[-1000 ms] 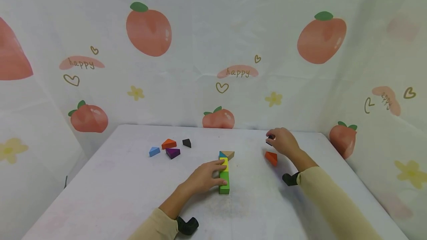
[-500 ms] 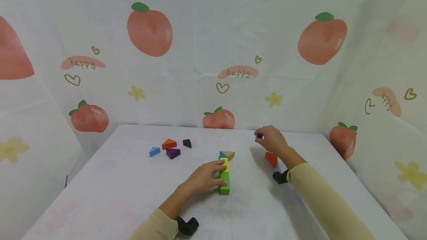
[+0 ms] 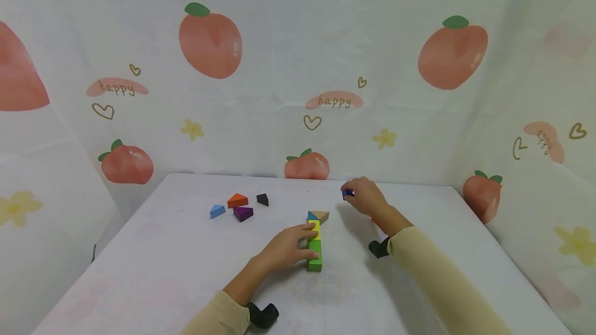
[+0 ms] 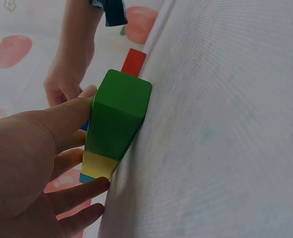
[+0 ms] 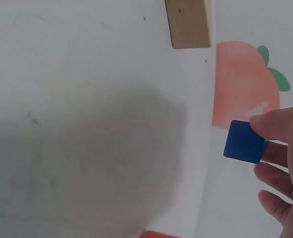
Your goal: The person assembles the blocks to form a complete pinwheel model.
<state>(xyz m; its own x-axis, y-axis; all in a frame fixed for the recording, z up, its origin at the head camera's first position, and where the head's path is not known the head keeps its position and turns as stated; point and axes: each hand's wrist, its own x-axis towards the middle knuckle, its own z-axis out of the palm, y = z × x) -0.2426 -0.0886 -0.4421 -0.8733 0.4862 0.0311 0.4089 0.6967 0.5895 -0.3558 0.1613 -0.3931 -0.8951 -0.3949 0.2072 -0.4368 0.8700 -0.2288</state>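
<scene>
My left hand [image 3: 284, 247] rests over a row of blocks, fingers spread and only lightly bent. Its thumb touches the green block [image 3: 314, 262], and its fingertips reach across the yellow block [image 3: 314, 227]. At the far end of that row lie a teal triangular block [image 3: 312, 216] and a natural wood triangular block [image 3: 321, 216], set side by side. Above the table, right of the row, my right hand [image 3: 370, 199] pinches a small blue block [image 5: 244, 142] between thumb and fingers. Beneath the right wrist, an orange-red block [image 3: 379, 224] is partly hidden.
Left of the row sit an orange triangular block [image 3: 238, 200], a purple one [image 3: 243, 214], a light blue one [image 3: 217, 211] and a black block [image 3: 263, 199]. Behind the white table [image 3: 163, 252] hangs a peach-printed cloth [image 3: 261, 118].
Carrying the blue block, my right hand has moved left toward the row and now covers part of the orange-red block. My left hand has stayed in place.
</scene>
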